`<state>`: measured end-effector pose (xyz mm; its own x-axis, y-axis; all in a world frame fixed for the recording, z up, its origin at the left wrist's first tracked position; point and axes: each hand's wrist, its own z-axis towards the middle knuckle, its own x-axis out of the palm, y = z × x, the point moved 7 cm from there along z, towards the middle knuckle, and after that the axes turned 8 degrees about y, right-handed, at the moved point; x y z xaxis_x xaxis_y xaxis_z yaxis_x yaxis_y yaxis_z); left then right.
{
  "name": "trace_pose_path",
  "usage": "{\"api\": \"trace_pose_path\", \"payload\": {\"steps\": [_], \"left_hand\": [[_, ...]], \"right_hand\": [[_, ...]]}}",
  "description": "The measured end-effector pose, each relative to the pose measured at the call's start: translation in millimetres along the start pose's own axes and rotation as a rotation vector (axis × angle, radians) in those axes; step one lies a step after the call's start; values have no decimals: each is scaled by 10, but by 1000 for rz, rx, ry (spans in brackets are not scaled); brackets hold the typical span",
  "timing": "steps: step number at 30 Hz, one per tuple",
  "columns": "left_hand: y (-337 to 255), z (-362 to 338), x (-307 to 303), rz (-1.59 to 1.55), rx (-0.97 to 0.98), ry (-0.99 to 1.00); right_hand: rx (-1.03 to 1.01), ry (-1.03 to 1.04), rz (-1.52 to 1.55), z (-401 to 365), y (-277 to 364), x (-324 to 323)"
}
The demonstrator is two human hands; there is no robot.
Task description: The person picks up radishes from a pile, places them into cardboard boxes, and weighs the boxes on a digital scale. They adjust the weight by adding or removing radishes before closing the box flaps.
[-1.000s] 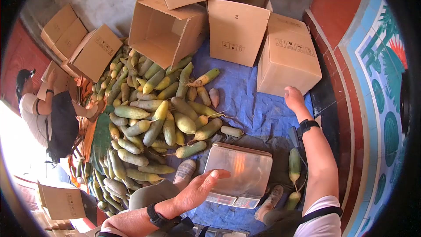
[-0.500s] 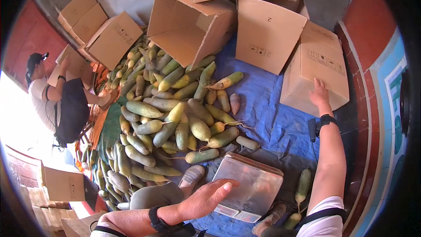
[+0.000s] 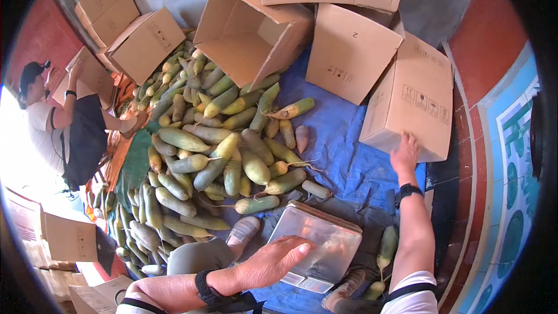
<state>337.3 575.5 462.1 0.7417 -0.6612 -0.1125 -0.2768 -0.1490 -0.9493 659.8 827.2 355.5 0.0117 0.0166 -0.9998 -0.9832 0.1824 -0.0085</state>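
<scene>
My right hand rests with fingers spread against the near lower edge of a closed cardboard box, which has printed handling symbols on its side. My left hand hovers over a flat metal-topped weighing scale, fingers stretched out and thumb raised, holding nothing. The scale sits on the floor between my feet, its display panel facing me. Beside it lies a large heap of green radishes, some with long thin roots. A couple more radishes lie right of the scale.
An open carton lies on its side behind the heap. Further cartons stand at the back. Blue tarp covers the floor. At the far left a person sits holding a box flap. A tiled wall runs along the right.
The view has swung slightly. My right hand and the closed box have come a little nearer to me, and the box has turned somewhat. My left hand keeps its pose over the scale.
</scene>
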Motion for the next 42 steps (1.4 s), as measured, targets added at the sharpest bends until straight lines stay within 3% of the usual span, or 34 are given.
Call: {"api": "trace_pose_path", "payload": {"steps": [5,8,13,16,23,25,29,34,38,40,42], "left_hand": [[-31,-63,63,30,32,27],[-41,-107,108,23,47,26],[-65,-182,171,71,131,24],[-107,-225,196,85,159,16],[-131,-347,247,100,160,8],[-116,-380,251,112,162,2],[-116,-486,272,132,204,-22],[-123,-615,305,168,208,-58],[-91,-720,367,192,239,-78],[-75,-785,417,202,221,-46],[-64,-850,453,215,248,-47]], "right_hand": [[-37,-42,-28,-680,64,84],[-89,32,-47,-948,27,147],[-84,351,133,-1023,-164,433],[-120,421,78,-1091,-161,433],[-67,374,67,-1278,53,439],[-27,452,78,-1365,58,498],[-51,436,122,-1352,-232,813],[-26,-97,232,-1409,-238,-343],[-9,-208,262,-1564,-421,-940],[-117,-451,72,-1721,-374,-1355],[-124,-501,6,-1794,-337,-1695]]}}
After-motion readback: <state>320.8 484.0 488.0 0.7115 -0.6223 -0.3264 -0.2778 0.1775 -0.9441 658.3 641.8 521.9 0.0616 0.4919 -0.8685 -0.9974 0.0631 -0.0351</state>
